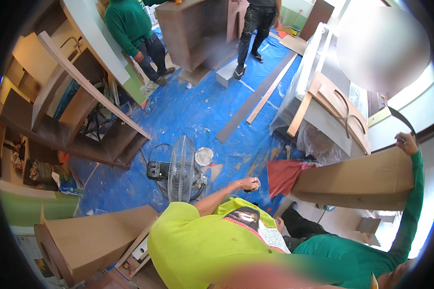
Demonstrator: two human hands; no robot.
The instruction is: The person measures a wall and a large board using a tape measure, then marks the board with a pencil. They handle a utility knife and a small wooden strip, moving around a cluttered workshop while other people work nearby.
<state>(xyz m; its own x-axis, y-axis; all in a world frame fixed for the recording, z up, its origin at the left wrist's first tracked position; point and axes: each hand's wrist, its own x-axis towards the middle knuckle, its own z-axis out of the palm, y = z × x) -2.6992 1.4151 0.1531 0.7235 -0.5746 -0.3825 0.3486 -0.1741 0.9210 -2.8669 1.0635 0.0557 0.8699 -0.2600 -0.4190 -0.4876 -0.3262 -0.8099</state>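
My left arm, bare below a yellow-green short sleeve, crosses in front of my chest. My left hand is closed around a small dark thing with a yellowish part, too small to name, above the blue floor sheet. The standing fan is just left of that hand, and a red cloth hangs to its right. A few fingers show at the right edge of my shirt; I cannot tell whose they are, so my right hand is uncertain.
Close on my right, a co-worker's raised hand grips a dark curved strip over a long cardboard box. Two other people stand by a brown cabinet. Long boards lie ahead. Shelving and another box are left.
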